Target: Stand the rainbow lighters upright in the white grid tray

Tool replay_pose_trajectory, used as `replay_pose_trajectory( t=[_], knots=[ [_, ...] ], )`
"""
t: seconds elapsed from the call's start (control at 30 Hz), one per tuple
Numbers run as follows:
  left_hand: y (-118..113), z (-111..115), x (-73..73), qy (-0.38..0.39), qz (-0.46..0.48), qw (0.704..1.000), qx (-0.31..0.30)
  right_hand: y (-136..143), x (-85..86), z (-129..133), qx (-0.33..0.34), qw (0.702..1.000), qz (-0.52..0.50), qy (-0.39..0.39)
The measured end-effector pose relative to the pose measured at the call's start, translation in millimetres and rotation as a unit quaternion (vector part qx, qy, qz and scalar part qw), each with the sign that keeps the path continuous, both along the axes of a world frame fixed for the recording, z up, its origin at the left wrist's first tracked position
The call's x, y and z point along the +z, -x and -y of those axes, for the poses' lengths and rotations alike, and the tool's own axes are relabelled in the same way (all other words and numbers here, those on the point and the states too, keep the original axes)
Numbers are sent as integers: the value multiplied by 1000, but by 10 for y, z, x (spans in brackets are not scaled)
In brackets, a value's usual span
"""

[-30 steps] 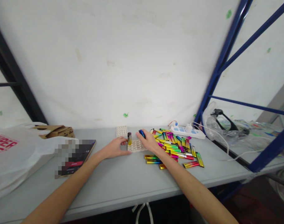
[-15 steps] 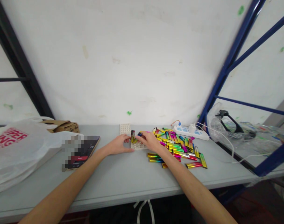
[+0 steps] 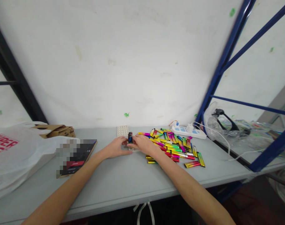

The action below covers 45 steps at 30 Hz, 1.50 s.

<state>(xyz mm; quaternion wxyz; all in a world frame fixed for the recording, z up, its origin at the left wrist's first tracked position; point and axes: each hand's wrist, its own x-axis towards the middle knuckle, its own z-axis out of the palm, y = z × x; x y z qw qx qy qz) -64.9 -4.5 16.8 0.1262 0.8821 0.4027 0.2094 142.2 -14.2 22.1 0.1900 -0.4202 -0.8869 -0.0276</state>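
Between my hands, upright lighters (image 3: 130,137) with dark tops and shiny bodies stand close together over a small off-white holed tray (image 3: 134,150), which is mostly hidden by my fingers. My left hand (image 3: 115,147) curls round the tray's left side, its thumb along the front edge and its fingertips beside the lighters. From the right, my right hand (image 3: 144,145) has its fingers closed on a lighter among them; its grip is partly hidden. A second off-white holed tray (image 3: 122,130) lies just behind. Right of my hands spreads a pile of shiny rainbow-coloured lighters (image 3: 175,145).
A white power strip (image 3: 189,132) with cables lies behind the pile. On the left are a white plastic bag (image 3: 27,159), folded cardboard (image 3: 60,130) and a dark flat box or screen (image 3: 80,156), partly pixelated. A blue rack post (image 3: 215,68) rises at the right.
My right hand has moved in toward the left hand, bringing its lighter to the upright one. The whole view has shifted slightly. The left hand keeps its place at the tray.
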Motion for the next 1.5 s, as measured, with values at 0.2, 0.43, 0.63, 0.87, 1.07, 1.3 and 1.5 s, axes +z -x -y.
replay_pose_trajectory(
  t=[0.2,0.43,0.63,0.87,1.07,1.3,1.5],
  knots=[
    [10,-11,5,16,8,1000,6,-573,1,-223,-73,993,-94,-15],
    [13,-8,20,14,-7,1000,12,-727,-109,-491,-107,994,-2,21],
    [8,16,53,20,-8,1000,15,-621,-85,-521,-117,992,-22,42],
    [9,-3,32,18,-19,1000,14,-784,26,-369,-79,982,-173,15],
    [5,9,36,18,-2,1000,16,-762,97,-270,-58,909,-404,82],
    [8,20,42,20,1,1000,10,-592,137,-163,29,845,-500,189],
    [17,5,16,21,9,1000,2,-407,153,10,83,793,-532,285]
  ],
)
